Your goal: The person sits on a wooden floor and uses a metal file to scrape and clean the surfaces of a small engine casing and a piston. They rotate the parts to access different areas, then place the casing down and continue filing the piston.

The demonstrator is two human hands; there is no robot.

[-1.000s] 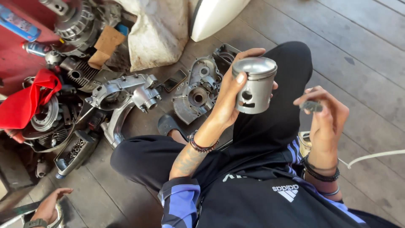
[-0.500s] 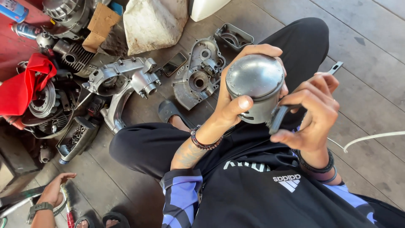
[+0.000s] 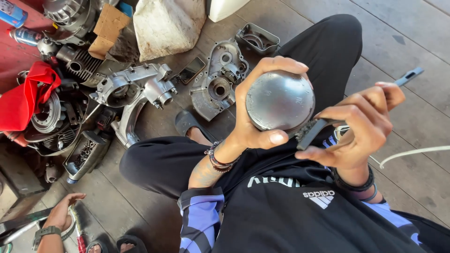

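Wooden plank floor (image 3: 412, 28) carries scattered engine parts. A grey crankcase half (image 3: 218, 84) lies beside a dark phone (image 3: 191, 70); a second aluminium casing (image 3: 133, 89) sits left of it. A red cloth (image 3: 26, 100) drapes over a finned flywheel (image 3: 47, 112). Cardboard scrap (image 3: 107, 29) rests against a dirty white sack (image 3: 168, 23). A white hose (image 3: 412, 153) crosses the boards at right.

left hand (image 3: 251, 119) is raised before the chest, fingers curled over a grasped item, thumb pressed beneath. right hand (image 3: 361, 126) is held beside it, fingers pinched shut, wrist bent inward.
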